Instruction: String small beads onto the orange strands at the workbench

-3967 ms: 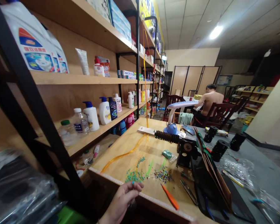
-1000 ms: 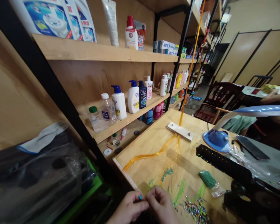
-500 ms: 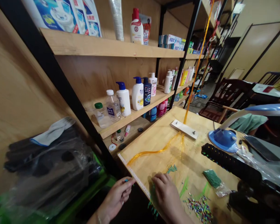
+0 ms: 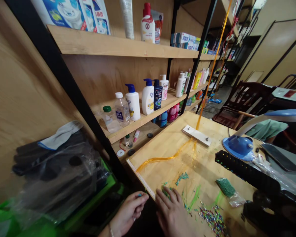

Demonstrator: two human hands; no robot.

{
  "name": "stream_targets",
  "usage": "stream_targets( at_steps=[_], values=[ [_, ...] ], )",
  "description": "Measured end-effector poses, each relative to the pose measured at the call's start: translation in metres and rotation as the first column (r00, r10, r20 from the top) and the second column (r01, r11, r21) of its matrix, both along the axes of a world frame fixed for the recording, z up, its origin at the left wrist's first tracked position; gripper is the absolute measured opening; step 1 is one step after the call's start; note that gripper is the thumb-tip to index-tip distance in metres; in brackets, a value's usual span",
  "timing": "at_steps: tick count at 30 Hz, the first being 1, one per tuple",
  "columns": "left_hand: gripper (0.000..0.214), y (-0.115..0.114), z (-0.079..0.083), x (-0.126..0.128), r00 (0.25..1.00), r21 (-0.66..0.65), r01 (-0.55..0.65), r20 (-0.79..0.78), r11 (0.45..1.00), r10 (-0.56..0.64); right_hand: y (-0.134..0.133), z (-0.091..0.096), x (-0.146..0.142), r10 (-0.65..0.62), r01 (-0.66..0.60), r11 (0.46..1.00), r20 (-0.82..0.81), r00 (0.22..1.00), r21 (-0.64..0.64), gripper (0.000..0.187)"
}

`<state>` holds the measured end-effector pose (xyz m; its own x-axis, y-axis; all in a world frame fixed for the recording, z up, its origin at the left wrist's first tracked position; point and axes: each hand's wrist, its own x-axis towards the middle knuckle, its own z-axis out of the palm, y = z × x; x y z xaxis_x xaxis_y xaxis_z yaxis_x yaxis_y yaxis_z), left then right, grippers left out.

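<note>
Pinching narrowly with our left hand point(image 4: 132, 209), we hold a small blue piece point(image 4: 139, 195) at the bent forefinger and a thin green thread point(image 4: 145, 190) at the tips of forefinger and thumb, which are closed together. Our right hand point(image 4: 172, 210) lies palm down at the near edge of the table point(image 4: 158, 144), its fingers stretched out and a little spread over green bits point(image 4: 165, 183), some of which show past the fingertips; whether the palm presses on anything, we cannot tell.

Our left hand is just off that edge, near the white strip point(image 4: 141, 179) along it, with a dark gap below. Toward the far left, orange threads point(image 4: 162, 159) curve from the white bar point(image 4: 196, 135) down to the strip, well apart from our hands. Between those threads and our right hand stretches bare wood, with a patch of green beads point(image 4: 182, 178) just beyond the fingers. On the right, green strands point(image 4: 195, 197) and a heap of mixed beads point(image 4: 213, 219) lie near our right hand, and farther right is a small bag point(image 4: 225, 187).

The green thread stands up from our left fingertips, its long axis running roughly near to far, the far end tipping slightly left; the near end is too fine to follow, and the blue piece is too small for us to tell its direction
</note>
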<state>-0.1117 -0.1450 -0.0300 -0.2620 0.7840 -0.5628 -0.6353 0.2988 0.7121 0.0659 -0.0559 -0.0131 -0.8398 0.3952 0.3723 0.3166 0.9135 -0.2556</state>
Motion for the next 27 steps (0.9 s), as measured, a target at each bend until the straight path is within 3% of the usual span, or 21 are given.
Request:
stream_targets(
  at_steps=[6, 13, 27],
  values=[
    [0.041, 0.0, 0.0, 0.005, 0.999, -0.013, 0.034, 0.0, 0.999, -0.034, -0.006, -0.02, -0.002, -0.097, 0.103, 0.994, -0.139, 0.985, 0.038, 0.029],
    [0.04, -0.004, -0.004, 0.007, 0.995, -0.051, 0.082, -0.044, 0.995, -0.084, -0.01, -0.023, -0.005, -0.138, 0.142, 0.99, -0.161, 0.977, 0.018, 0.028],
    [0.041, 0.002, -0.007, 0.026, 0.966, -0.095, 0.181, -0.17, 0.979, -0.195, -0.014, -0.02, 0.001, -0.083, 0.08, 0.996, -0.083, 0.993, -0.044, 0.067]
  ],
)
